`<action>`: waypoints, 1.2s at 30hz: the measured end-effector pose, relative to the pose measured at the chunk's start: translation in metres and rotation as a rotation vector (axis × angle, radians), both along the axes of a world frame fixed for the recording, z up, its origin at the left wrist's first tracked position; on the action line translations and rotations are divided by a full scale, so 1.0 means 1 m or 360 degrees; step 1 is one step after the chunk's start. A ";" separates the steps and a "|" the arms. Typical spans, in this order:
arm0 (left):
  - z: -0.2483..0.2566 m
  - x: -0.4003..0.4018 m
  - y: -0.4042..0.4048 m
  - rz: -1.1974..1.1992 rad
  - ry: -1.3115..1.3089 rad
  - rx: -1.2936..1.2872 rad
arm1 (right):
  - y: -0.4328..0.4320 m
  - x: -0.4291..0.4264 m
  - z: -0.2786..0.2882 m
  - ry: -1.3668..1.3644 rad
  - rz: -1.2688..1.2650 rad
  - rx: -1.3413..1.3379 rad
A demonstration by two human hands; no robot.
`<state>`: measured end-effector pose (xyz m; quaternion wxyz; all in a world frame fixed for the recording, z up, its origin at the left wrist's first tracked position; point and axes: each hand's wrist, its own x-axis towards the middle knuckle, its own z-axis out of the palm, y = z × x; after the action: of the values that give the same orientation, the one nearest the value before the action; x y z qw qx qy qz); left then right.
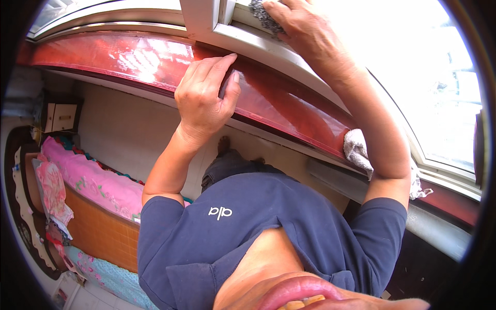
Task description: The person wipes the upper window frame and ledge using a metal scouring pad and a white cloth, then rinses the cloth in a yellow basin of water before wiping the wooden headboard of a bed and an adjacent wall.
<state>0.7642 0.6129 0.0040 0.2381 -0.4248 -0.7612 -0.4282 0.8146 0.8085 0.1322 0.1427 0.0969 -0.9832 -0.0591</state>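
Observation:
My right hand (306,37) reaches up at the top, its fingers closed on a dark grey, shaggy cloth or scouring pad (265,17) against the white window frame (254,37). My left hand (209,91) is over the glossy red windowsill (155,64), palm down, fingers slightly bent and thumb apart; it holds nothing that I can see. Whether its fingertips touch the sill is unclear. A crumpled whitish cloth (356,149) lies over the sill's edge beside my right forearm, partly hidden by that arm.
Bright window glass (438,85) fills the upper right. Behind on the left stand a bed with a pink floral cover (97,184) and wooden board (104,223), and a small cabinet (62,116). A grey roll or pipe (438,228) runs below the sill at right.

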 end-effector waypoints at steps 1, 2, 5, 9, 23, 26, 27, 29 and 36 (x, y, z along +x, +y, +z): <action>0.001 0.000 -0.001 0.0008 0.0002 0.0003 | 0.001 0.007 0.006 -0.0030 -0.0029 0.0003; 0.001 0.001 -0.002 -0.0005 -0.0018 -0.0012 | 0.003 0.015 0.010 -0.0117 -0.0137 -0.0003; 0.003 0.004 0.001 0.0003 -0.0021 -0.0016 | 0.039 0.048 -0.008 0.0056 -0.0324 -0.0214; 0.012 0.015 0.003 -0.0300 -0.0302 0.0239 | -0.005 0.087 0.011 0.0414 -0.0185 -0.0644; -0.001 0.018 -0.022 -0.0178 -0.0386 0.0827 | 0.013 0.244 -0.039 0.0022 -0.0798 -0.0503; -0.001 -0.003 -0.044 0.0321 0.0124 0.0200 | 0.018 0.286 -0.063 0.0161 -0.1150 -0.0049; 0.004 -0.002 -0.039 0.0325 0.0059 -0.0008 | 0.017 0.296 -0.074 0.0157 -0.1166 -0.0046; -0.001 -0.004 -0.034 0.0247 -0.0003 0.0079 | 0.017 0.306 -0.092 0.0231 -0.1251 -0.0099; 0.001 -0.021 -0.010 0.0317 -0.0195 0.0139 | 0.031 0.308 -0.065 0.0700 -0.1060 -0.1100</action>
<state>0.7437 0.6025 0.0046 0.2508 -0.3094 -0.7933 -0.4605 1.1231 0.8399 0.0668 0.3428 -0.2882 -0.8698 0.2073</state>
